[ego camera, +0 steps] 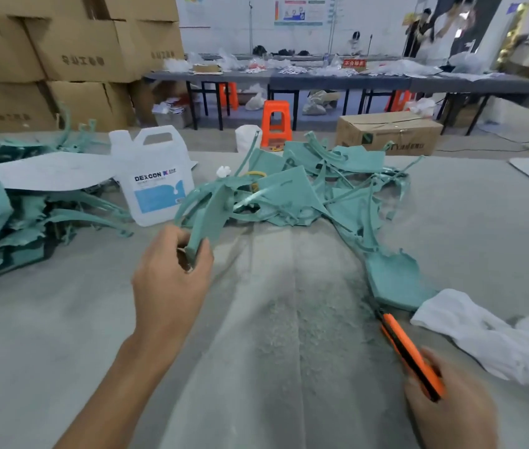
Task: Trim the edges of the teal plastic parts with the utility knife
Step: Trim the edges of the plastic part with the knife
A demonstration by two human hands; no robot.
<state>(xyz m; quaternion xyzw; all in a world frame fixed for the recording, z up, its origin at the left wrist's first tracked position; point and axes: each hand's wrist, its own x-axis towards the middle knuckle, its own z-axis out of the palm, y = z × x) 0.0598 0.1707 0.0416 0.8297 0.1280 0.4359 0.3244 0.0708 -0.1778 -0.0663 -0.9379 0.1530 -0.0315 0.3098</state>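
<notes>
My left hand (172, 280) grips the near end of a teal plastic part (211, 212), a flat piece with curved strips, held up off the grey table cover. An orange and black utility knife (409, 354) is gripped in my right hand (451, 406) at the lower right, its tip pointing up and left toward a flat teal piece (396, 280). Behind lies a tangled pile of teal parts and trimmings (315, 189). More teal parts (4, 222) are heaped at the left.
A white DEXGON jug (156, 179) stands behind my left hand. White cloth (490, 338) lies at the right. Fine teal shavings (305, 319) dust the table cover. Cardboard boxes (62, 59), an orange stool (276, 123) and long tables (337, 81) stand beyond.
</notes>
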